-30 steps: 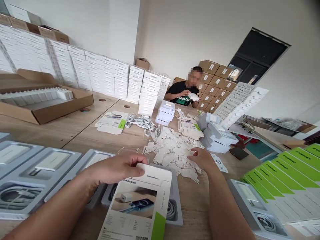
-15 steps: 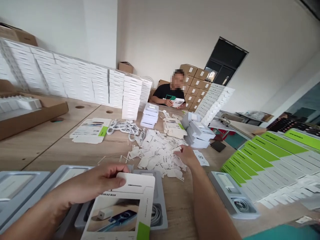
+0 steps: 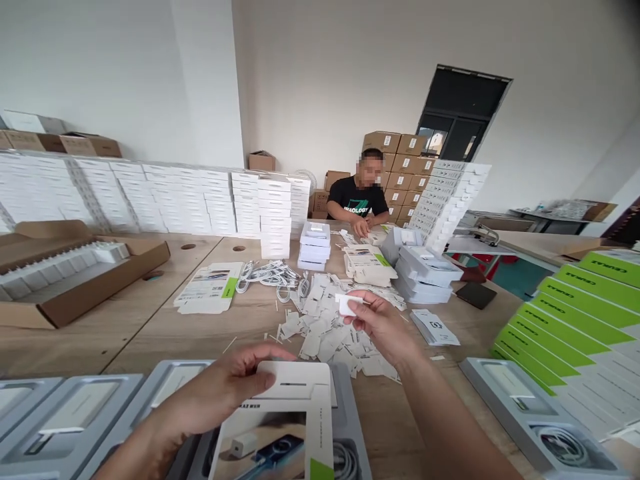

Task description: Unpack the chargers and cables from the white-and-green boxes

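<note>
My left hand (image 3: 245,377) pinches the top flap of a flat printed carton (image 3: 273,427), thumb in front. The carton is white with a green corner and a picture of a phone and charger. It covers part of a grey tray (image 3: 350,400) that holds a coiled white cable (image 3: 345,460). Between the thumb and fingers of my right hand (image 3: 373,320) is a small white paper piece (image 3: 346,304). That hand is above a spread-out heap of white paper scraps (image 3: 320,340).
More grey trays (image 3: 75,413) line the near left, and one tray (image 3: 540,413) lies at right beside green-and-white boxes (image 3: 580,313). Bundled cables (image 3: 270,277), flat cartons (image 3: 210,287) and an open cardboard box (image 3: 75,293) lie beyond. A co-worker (image 3: 357,203) sits opposite.
My right hand has risen from the scraps with the white paper piece now plainly showing. My left hand still holds the carton. The view has tilted, and the co-worker's hands are lower.
</note>
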A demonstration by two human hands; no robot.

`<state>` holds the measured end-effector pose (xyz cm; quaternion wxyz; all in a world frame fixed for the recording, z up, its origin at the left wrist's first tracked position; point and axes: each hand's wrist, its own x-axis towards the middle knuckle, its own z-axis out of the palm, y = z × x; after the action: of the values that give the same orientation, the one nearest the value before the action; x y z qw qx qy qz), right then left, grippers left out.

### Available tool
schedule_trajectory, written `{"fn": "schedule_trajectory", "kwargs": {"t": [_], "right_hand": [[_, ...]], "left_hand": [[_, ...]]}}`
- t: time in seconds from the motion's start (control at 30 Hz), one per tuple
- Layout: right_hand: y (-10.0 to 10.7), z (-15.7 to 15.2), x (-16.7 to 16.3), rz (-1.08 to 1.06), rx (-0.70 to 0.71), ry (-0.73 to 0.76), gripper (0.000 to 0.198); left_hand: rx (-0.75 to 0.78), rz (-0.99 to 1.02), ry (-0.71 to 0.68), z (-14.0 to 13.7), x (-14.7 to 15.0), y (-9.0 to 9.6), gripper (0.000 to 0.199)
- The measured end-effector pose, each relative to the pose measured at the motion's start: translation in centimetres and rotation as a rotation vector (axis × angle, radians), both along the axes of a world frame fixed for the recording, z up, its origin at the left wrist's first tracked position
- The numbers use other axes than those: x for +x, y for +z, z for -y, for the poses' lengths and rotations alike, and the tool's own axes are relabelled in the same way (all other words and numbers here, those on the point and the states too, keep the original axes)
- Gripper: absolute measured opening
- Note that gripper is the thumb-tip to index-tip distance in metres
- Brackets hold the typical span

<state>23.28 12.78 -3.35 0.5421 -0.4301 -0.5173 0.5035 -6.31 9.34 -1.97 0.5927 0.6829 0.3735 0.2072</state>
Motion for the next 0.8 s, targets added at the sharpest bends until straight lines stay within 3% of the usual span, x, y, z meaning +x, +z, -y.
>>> {"fn": "schedule_trajectory", "kwargs": {"t": [0.2,0.37,0.5,0.6,0.73,0.8], "right_hand": [[0.6,1.5,-2.9,0.079,0.108,0.014,0.026],[0.4,3.2,-5.7,0.268,0.337,-0.061,0.023],[0.8,5.6,-7.6,0.348,0.576,0.103,0.021],[1.3,6.1,-7.6,0.421,0.687,0.144,0.027],[0.6,4.8,-6.5,0.530,0.784,0.148,0.034],[0.4,4.5,-6.3,0.540,0.841,0.151,0.036]], "left_hand": [[0.175,-0.189,0.106,0.1,-0.3,-0.1,0.028],[0.188,-0.245,0.098,0.1,-0.3,-0.4,0.039],[0.145,-0.260,0.195,1.3,-0.5,0.6,0.054],[0.191,-0.163,0.129,1.7,-0.2,1.8,0.056],[0.035,-0.029,0.096,1.2,0.4,1.6,0.054],[-0.076,0.025,0.116,1.0,0.4,1.4,0.043]]}}
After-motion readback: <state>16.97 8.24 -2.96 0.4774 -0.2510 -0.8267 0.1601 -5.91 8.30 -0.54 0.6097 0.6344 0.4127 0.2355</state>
